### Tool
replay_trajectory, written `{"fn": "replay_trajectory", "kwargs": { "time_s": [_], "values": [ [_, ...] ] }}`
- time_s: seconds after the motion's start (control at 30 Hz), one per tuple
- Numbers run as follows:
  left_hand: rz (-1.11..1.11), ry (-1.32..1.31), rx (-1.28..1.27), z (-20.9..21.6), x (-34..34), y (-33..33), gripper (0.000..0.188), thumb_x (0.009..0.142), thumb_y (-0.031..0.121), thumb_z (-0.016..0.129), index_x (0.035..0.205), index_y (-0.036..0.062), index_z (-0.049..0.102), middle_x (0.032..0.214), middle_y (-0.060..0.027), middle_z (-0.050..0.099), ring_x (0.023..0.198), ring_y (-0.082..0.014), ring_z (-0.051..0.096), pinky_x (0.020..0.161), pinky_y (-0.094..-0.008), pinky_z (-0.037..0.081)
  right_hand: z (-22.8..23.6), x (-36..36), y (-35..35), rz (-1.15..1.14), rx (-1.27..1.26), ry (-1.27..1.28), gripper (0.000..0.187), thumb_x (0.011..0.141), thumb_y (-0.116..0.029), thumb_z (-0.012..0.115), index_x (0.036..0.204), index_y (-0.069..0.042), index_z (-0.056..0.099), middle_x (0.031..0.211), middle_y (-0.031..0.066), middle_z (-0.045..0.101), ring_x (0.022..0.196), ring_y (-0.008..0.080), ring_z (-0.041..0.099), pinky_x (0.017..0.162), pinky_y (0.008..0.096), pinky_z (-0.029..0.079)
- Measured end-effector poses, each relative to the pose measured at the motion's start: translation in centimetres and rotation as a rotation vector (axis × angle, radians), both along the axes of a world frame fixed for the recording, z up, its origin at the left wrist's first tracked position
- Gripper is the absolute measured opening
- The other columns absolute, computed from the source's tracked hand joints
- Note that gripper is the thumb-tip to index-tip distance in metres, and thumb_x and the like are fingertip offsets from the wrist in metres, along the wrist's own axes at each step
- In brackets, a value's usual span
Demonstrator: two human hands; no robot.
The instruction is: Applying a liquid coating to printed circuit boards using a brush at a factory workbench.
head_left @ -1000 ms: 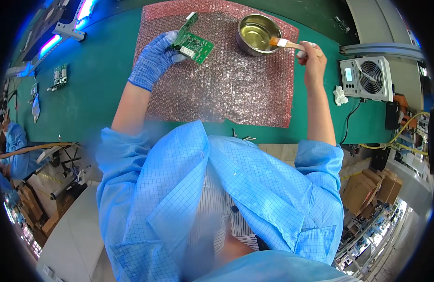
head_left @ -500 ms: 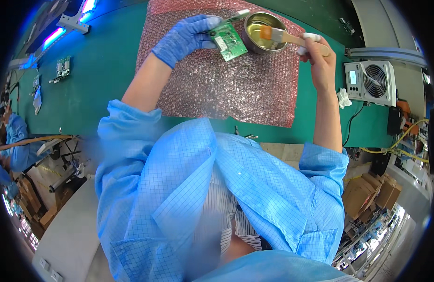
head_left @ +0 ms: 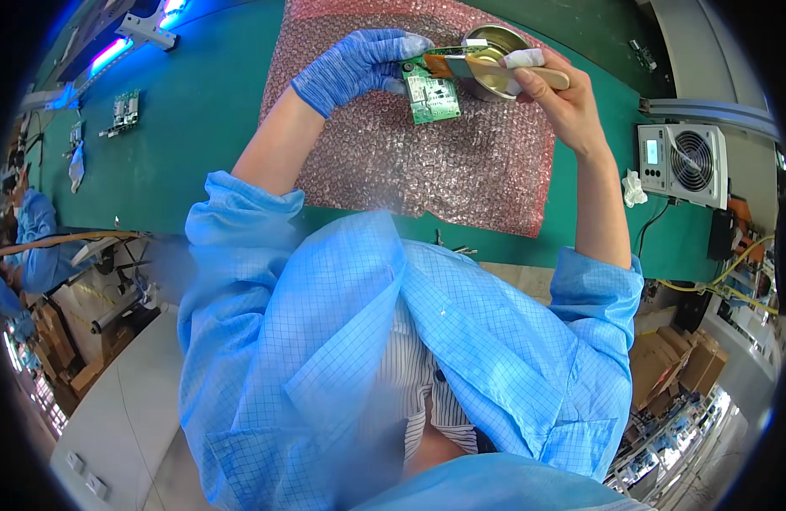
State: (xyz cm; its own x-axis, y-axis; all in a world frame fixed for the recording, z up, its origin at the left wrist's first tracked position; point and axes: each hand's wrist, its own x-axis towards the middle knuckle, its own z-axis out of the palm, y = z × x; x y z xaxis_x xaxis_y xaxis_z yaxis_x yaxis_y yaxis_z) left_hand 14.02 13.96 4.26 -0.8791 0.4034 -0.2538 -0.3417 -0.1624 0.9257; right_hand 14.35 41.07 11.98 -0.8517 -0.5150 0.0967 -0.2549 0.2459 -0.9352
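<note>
My left hand (head_left: 359,70), in a blue glove with pale fingertips, grips a green circuit board (head_left: 432,100) by its left edge. Between thumb and fingers of my right hand (head_left: 556,92) is the wooden handle of a flat paintbrush (head_left: 487,71); white coverings wrap some of these fingertips. The brush's orange-brown bristles lie over the upper part of the board, and I cannot tell how firmly they touch it. Behind the brush stands a round metal bowl (head_left: 504,38) holding a yellowish liquid, partly hidden by the brush and my right hand.
Pink bubble wrap (head_left: 393,170) covers the middle of the green table (head_left: 206,119). Another circuit board (head_left: 125,112) sits to the left. At the right stand a white fan unit (head_left: 684,162) and a crumpled white tissue (head_left: 634,189). Small metal parts (head_left: 461,250) lie near the front edge.
My right hand has brought the brush left, out of the bowl and over the circuit board. The board has been turned so more of its face shows. The whole view has shifted slightly.
</note>
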Motion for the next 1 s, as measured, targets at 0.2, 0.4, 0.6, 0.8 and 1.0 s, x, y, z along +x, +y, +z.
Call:
{"fn": "replay_trajectory", "kwargs": {
  "time_s": [0.2, 0.4, 0.6, 0.8, 1.0],
  "values": [
    [-0.033, 0.017, 0.004, 0.3, 0.3, 0.0, 0.051, 0.079, 0.041, 0.066, 0.115, 0.0051, 0.058, 0.103, -0.0087, 0.061, 0.093, -0.0175, 0.061, 0.078, -0.0319, 0.053, 1.0, -0.2, 0.4, 0.036, 0.03, 0.031, 0.027, 0.087, -0.024, 0.061, 0.104, -0.003, 0.062, 0.087, 0.0025, 0.062, 0.075, 0.0085, 0.056, 0.066, 0.0234, 0.047],
    [-0.063, 0.094, -0.032, 0.7, 0.3, 0.3, 0.049, 0.078, 0.039, 0.067, 0.113, 0.0055, 0.06, 0.096, -0.0072, 0.064, 0.085, -0.0142, 0.062, 0.07, -0.0262, 0.054, -0.1, 0.2, -0.6, 0.04, 0.073, 0.006, 0.025, 0.088, -0.024, 0.059, 0.099, -0.003, 0.061, 0.079, 0.0012, 0.06, 0.071, 0.0068, 0.055, 0.062, 0.0232, 0.045],
    [0.071, 0.077, -0.001, 0.2, 0.4, 0.2, 0.046, 0.079, 0.036, 0.068, 0.111, 0.0037, 0.06, 0.098, -0.0082, 0.064, 0.085, -0.014, 0.063, 0.068, -0.0265, 0.055, -1.5, 2.0, -0.8, -0.108, 0.086, -0.051, 0.021, 0.088, -0.025, 0.056, 0.091, -0.005, 0.06, 0.068, -0.0001, 0.058, 0.063, 0.0052, 0.053, 0.057, 0.0213, 0.041],
    [0.155, 0.037, -0.038, 0.1, 0.7, -0.4, 0.045, 0.079, 0.032, 0.068, 0.112, 0.0032, 0.059, 0.099, -0.0081, 0.064, 0.09, -0.0172, 0.063, 0.074, -0.0291, 0.055, -1.6, 3.4, -0.3, -0.153, -0.014, -0.115, 0.02, 0.087, -0.023, 0.056, 0.092, -0.004, 0.061, 0.067, -0.0008, 0.059, 0.059, 0.0043, 0.052, 0.053, 0.0202, 0.041],
    [0.127, 0.096, -0.008, 0.5, 0.5, -0.6, 0.043, 0.08, 0.031, 0.067, 0.113, 0.0041, 0.059, 0.101, -0.0082, 0.064, 0.09, -0.0175, 0.063, 0.076, -0.029, 0.055, -2.1, 2.4, -1.7, -0.187, -0.011, 0.043, 0.018, 0.089, -0.022, 0.055, 0.092, -0.005, 0.061, 0.066, -0.0008, 0.06, 0.058, 0.0045, 0.053, 0.052, 0.0193, 0.04]
  ]
}}
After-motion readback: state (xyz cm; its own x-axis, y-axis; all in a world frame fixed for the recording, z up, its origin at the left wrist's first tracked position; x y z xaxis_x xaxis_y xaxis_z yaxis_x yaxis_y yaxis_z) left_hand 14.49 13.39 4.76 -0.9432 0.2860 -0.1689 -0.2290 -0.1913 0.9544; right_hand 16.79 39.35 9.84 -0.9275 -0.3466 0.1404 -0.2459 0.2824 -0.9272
